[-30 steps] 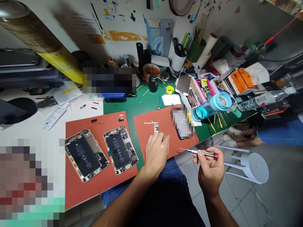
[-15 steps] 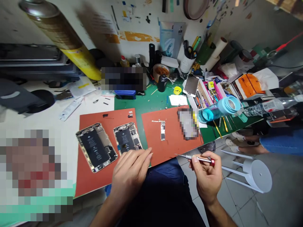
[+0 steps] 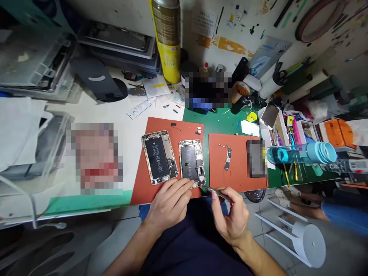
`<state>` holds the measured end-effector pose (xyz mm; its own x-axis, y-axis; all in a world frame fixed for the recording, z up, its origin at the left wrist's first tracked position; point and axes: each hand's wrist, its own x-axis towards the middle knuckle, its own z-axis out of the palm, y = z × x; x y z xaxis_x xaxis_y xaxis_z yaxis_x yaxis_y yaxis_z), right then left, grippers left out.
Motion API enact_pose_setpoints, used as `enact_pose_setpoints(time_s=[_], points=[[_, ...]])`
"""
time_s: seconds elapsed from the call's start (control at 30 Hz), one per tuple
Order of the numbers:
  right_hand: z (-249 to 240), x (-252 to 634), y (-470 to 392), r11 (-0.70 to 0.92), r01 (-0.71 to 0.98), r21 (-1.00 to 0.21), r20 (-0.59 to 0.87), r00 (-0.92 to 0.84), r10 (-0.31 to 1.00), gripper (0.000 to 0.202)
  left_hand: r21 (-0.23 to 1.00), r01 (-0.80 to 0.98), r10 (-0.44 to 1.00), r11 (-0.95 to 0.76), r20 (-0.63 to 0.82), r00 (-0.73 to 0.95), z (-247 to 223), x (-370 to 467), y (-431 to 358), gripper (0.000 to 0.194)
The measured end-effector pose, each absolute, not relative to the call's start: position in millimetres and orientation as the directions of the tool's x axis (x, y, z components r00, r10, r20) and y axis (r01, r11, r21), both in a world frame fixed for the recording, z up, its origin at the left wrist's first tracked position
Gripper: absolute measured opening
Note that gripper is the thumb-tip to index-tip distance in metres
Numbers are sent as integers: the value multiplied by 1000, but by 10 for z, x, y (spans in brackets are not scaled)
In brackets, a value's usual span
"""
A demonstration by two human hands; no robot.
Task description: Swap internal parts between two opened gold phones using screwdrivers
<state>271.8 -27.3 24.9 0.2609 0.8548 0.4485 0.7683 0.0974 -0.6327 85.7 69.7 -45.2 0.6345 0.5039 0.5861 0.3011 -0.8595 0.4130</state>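
My right hand [image 3: 231, 214] is closed round a screwdriver [image 3: 218, 193], its tip at the lower right corner of the smaller opened phone [image 3: 189, 157]. My left hand [image 3: 174, 201] lies with extended fingers over that phone's lower edge. A larger opened phone [image 3: 157, 157], its black battery showing, lies to the left on the same red-brown mat [image 3: 140, 168]. On the right mat [image 3: 215, 176] rests a narrow circuit board [image 3: 228, 159]. Small parts [image 3: 198, 130] sit above the smaller phone.
A blurred-out dark object [image 3: 255, 159] and a blue bottle [image 3: 301, 152] lie right of the circuit board. Behind stand a yellow spray can [image 3: 169, 50] and a dark phone stand [image 3: 96, 78]. A white stool [image 3: 312, 243] stands at lower right.
The view has swung left. My right hand has brought the screwdriver left to the smaller phone's lower corner. My left hand's fingers now rest on that phone's bottom edge.
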Motion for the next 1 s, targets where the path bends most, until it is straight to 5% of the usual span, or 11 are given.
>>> enact_pose_setpoints(time_s=[0.4, 0.7, 1.0], points=[[250, 2673, -226, 45, 831, -554, 393, 213, 895, 29, 358, 281, 453, -890, 633, 628, -449, 867, 704, 26], [464, 2663, 15, 143, 941, -308, 379, -17, 925, 13, 340, 292, 448, -894, 635, 629, -459, 860, 696, 27], [577, 2793, 97, 193, 902, -386, 244, -102, 964, 13, 332, 291, 441, -897, 647, 622, -448, 861, 699, 24]])
